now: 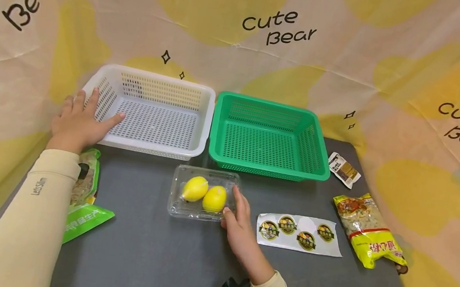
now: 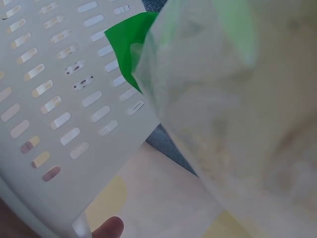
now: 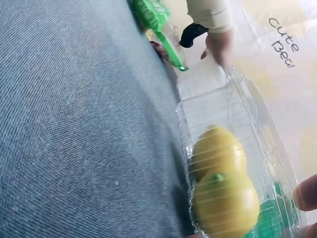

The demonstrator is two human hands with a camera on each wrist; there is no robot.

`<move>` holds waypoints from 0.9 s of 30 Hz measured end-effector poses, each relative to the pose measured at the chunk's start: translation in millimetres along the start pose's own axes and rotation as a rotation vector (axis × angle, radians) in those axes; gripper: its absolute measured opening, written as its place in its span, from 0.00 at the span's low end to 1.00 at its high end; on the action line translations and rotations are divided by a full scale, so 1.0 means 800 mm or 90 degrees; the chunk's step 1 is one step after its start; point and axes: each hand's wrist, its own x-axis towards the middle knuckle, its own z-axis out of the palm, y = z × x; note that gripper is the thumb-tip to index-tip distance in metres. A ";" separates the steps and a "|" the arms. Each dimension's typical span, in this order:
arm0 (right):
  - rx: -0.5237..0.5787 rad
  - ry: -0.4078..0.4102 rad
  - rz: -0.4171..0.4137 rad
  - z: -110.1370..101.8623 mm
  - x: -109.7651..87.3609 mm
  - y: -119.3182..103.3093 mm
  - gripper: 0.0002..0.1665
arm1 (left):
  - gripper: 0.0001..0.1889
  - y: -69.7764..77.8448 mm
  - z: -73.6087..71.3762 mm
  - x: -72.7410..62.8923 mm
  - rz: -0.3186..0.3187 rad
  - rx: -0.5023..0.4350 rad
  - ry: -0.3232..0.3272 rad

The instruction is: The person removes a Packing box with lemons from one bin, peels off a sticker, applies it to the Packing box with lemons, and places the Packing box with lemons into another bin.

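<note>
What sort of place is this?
Probably a staged indoor tabletop set-up, not a working kitchen or shop: a printed "Cute Bear" backdrop closes in the dark table, where a white basket and a green basket stand side by side.

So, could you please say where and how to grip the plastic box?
Probably across the right end of the plastic box, coming from the right with the right hand: the box lies flat and is narrower front to back than sideways.
</note>
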 end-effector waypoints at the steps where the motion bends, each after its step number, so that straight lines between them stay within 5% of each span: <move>1: -0.007 0.001 -0.004 0.001 0.001 0.001 0.40 | 0.59 0.000 0.000 0.001 0.000 0.000 0.000; 10: -0.095 0.009 -0.013 0.002 0.003 0.005 0.42 | 0.59 0.000 0.000 0.003 0.002 0.000 -0.001; 17: -0.236 -0.016 0.020 -0.006 -0.001 0.001 0.43 | 0.59 0.000 0.000 0.003 0.002 -0.003 -0.005; 27: -0.257 -0.032 0.011 -0.006 0.000 0.001 0.44 | 0.59 -0.002 -0.002 0.002 0.000 0.005 -0.011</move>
